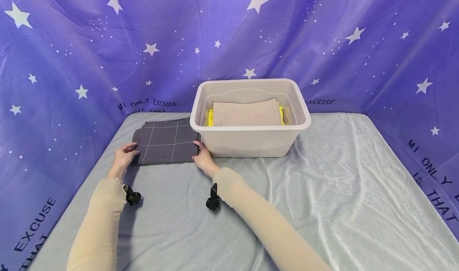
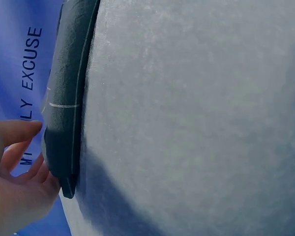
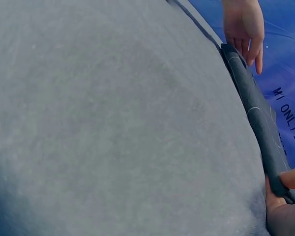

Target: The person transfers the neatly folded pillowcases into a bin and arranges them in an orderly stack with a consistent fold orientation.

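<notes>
A folded dark grey cloth [image 1: 163,143] with thin white grid lines lies flat at the left of the table, beside a light plastic bin. At its left edge, my left hand [image 1: 124,156] holds the end, thumb toward the top and the other fingers at the side. My right hand [image 1: 203,158] pinches the right edge close to the bin's wall. In the right wrist view, its thumb [image 3: 292,178] presses the upper side of the rolled-looking fold, with a finger on the opposite side. The left wrist view shows the cloth's near edge [image 2: 66,98] from the side.
The bin [image 1: 247,141] stands at the back middle, holding a folded beige cloth [image 1: 247,113] and something yellow [image 1: 210,117]. A pale grey velvety cover [image 1: 322,207] with wrinkles spreads over the table. Purple starry curtains [image 1: 222,32] hang behind and at both sides.
</notes>
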A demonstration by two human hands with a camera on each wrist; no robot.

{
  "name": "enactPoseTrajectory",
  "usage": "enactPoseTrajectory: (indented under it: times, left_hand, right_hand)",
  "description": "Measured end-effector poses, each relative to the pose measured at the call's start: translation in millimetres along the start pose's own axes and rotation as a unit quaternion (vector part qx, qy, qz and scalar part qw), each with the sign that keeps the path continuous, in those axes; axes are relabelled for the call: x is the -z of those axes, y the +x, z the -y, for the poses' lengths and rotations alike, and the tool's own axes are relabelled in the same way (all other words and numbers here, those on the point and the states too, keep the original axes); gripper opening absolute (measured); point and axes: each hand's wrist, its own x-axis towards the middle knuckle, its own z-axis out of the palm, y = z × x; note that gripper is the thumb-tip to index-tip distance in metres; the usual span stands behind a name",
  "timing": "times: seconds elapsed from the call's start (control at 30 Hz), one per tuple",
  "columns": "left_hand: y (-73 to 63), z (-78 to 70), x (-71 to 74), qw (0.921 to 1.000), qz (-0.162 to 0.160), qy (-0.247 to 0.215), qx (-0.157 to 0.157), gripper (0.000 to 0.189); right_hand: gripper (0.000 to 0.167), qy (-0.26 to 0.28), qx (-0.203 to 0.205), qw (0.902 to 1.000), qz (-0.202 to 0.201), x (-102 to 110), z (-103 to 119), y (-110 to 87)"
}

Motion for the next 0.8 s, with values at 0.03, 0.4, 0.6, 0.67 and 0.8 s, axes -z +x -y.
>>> enactPoseTrajectory:
  times: [0.03, 0.4, 0.6, 0.67, 0.8]
  left_hand:
    - [0.0, -0.2, 0.1, 1.0000, 0.003, 0.005, -0.001, 0.045]
    - [12.0, 4.0, -6.2, 0.9995, 0.013, 0.026, -0.014, 0.044]
    - [103.7, 113.3, -16.3, 0.9978, -0.021, -0.029, -0.056, 0.042]
    - [103.0, 110.4, -16.9, 0.9981, -0.034, -0.023, -0.046, 0.045]
    - [48.8, 48.2, -9.4, 0.9998, -0.017, -0.007, 0.011, 0.050]
  right_hand:
    - [0.077, -0.006, 0.008, 0.9999, -0.003, -17, -40, 24.8]
    - [0.080, -0.001, 0.007, 0.9997, 0.024, -20, -55, 32.3]
    - [0.072, 0.003, -0.014, 0.9994, 0.031, 11, 13, -12.4]
    - [0.070, -0.005, -0.013, 0.9995, 0.028, 14, 23, -18.5]
    - [0.073, -0.009, -0.010, 0.9994, 0.033, 7, 2, -5.1]
